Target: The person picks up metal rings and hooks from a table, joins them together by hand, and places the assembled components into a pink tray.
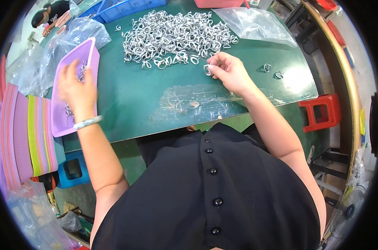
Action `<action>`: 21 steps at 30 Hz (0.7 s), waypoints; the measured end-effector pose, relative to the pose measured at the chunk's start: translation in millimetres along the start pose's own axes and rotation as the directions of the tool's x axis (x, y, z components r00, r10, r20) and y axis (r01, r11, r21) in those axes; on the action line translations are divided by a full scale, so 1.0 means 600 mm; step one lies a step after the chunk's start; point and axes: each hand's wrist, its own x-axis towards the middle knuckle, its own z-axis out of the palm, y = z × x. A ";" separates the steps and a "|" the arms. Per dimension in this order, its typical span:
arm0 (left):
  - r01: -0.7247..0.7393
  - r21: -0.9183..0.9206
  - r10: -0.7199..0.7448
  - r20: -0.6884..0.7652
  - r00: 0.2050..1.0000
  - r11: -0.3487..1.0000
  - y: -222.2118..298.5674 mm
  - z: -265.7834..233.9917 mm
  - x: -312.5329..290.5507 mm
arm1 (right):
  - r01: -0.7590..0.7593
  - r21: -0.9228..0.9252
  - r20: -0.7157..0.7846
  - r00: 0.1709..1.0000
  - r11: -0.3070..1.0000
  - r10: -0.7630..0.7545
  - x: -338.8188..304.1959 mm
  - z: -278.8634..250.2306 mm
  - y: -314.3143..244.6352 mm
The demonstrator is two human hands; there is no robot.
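My right hand pinches a silver metal ring between thumb and fingers, just in front of a big heap of similar rings on the green table. On the left, my left hand hangs over a purple plastic basket. Its fingers are spread and slightly blurred, and I see nothing held in them. A few small metal pieces lie inside the basket, partly hidden by the hand. Two loose rings lie on the table to the right of my right hand.
Stacked coloured baskets stand at the left table edge. Clear plastic bags lie at the far right and far left. A blue crate sits behind the heap. A red stool stands right. Another person works at far left.
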 end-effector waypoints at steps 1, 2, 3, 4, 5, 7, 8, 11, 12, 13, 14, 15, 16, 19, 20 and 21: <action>-0.051 -0.208 0.065 0.065 0.996 0.977 0.020 0.019 -0.007 | -0.022 0.204 0.033 0.999 0.979 0.016 -0.004 -0.003 -0.001; -0.116 -0.311 0.158 0.111 0.981 0.943 0.055 0.034 -0.018 | -0.047 0.400 0.076 0.997 0.915 0.018 -0.006 -0.002 -0.003; -0.173 -0.415 0.252 0.144 0.957 0.893 0.101 0.044 -0.029 | -0.046 0.402 0.078 0.997 0.915 0.016 -0.007 -0.002 -0.003; -0.203 -0.449 0.318 0.198 0.927 0.870 0.146 0.043 -0.038 | -0.060 0.469 0.092 0.996 0.881 0.019 -0.006 -0.002 -0.002; -0.227 -0.488 0.383 0.248 0.890 0.843 0.186 0.044 -0.046 | -0.076 0.531 0.105 0.994 0.844 0.023 -0.006 -0.002 -0.001; -0.291 -0.539 0.457 0.203 0.866 0.790 0.239 0.082 -0.059 | -0.066 0.577 0.098 0.995 0.814 0.012 -0.008 0.004 -0.001; -0.305 -0.535 0.479 0.221 0.850 0.788 0.261 0.096 -0.061 | -0.055 0.621 0.080 0.997 0.782 0.007 -0.009 0.004 0.000; -0.328 -0.553 0.509 0.210 0.834 0.766 0.293 0.115 -0.057 | -0.013 0.648 0.071 0.997 0.761 -0.043 -0.015 -0.002 -0.010; -0.312 -0.546 0.498 0.232 0.836 0.778 0.297 0.117 -0.055 | -0.019 0.683 0.076 0.996 0.730 -0.045 -0.019 -0.005 -0.011; -0.296 -0.537 0.486 0.253 0.837 0.790 0.300 0.118 -0.052 | -0.015 0.682 0.068 0.997 0.731 -0.043 -0.022 -0.006 -0.013; -0.280 -0.578 0.479 0.224 0.849 0.766 0.299 0.120 -0.053 | 0.007 0.695 0.055 0.997 0.719 -0.063 -0.024 -0.008 -0.015; -0.282 -0.580 0.483 0.225 0.846 0.764 0.296 0.121 -0.055 | 0.025 0.710 0.045 0.996 0.704 -0.081 -0.028 -0.008 -0.016; -0.229 -0.668 0.465 0.197 0.863 0.708 0.291 0.122 -0.057 | 0.030 0.702 0.045 0.995 0.711 -0.086 -0.032 -0.009 -0.019; -0.202 -0.748 0.445 0.138 0.885 0.633 0.279 0.106 -0.061 | 0.079 0.675 0.018 0.992 0.733 -0.124 -0.035 -0.005 -0.014; 0.262 -0.857 0.342 0.433 0.834 0.444 0.274 0.096 -0.064 | 0.078 0.677 0.018 0.992 0.732 -0.122 -0.036 -0.004 -0.015; 0.675 -0.716 0.319 0.690 0.649 0.177 0.267 0.081 -0.067 | 0.088 0.672 0.027 0.989 0.735 -0.142 -0.037 -0.002 -0.019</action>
